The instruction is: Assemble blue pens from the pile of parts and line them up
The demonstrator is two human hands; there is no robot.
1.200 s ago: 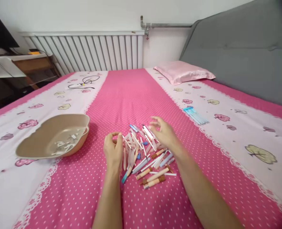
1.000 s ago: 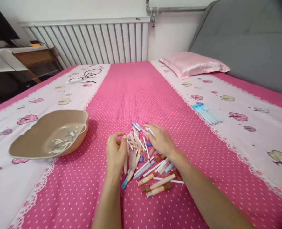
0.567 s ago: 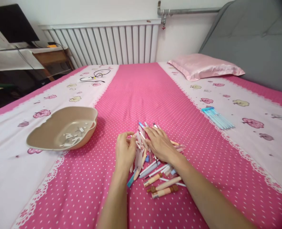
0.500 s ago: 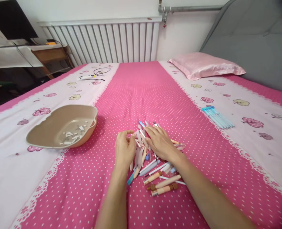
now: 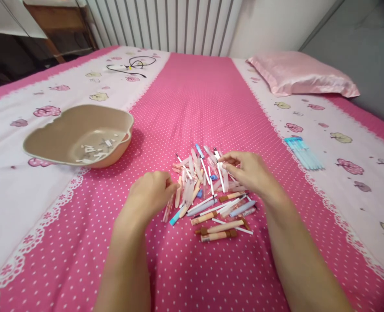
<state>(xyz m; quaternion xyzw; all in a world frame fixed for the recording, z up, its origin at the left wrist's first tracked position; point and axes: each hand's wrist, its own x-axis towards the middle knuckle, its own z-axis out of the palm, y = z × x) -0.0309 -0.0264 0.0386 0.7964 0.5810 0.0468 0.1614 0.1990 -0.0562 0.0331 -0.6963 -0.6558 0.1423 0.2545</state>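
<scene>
A heap of pen parts [image 5: 208, 195], with white refills, pale barrels, blue caps and brown-tipped pens, lies on the pink dotted bedspread [image 5: 192, 108]. My left hand [image 5: 149, 195] rests at the heap's left edge, fingers curled with the tips pressed together; what they hold is hidden. At the heap's upper right, my right hand [image 5: 248, 171] pinches a thin white refill [image 5: 221, 175] between thumb and forefinger.
A beige scalloped bowl [image 5: 78, 134] with small white bits inside stands at the left. A bundle of light blue pens [image 5: 304, 152] lies at the right. A pink pillow [image 5: 300, 76], a black cable [image 5: 130, 65] and a radiator are at the back.
The view has tilted down and moved closer. My right hand lifted off the heap's middle to its upper right and now pinches a refill. My left hand drew back toward me.
</scene>
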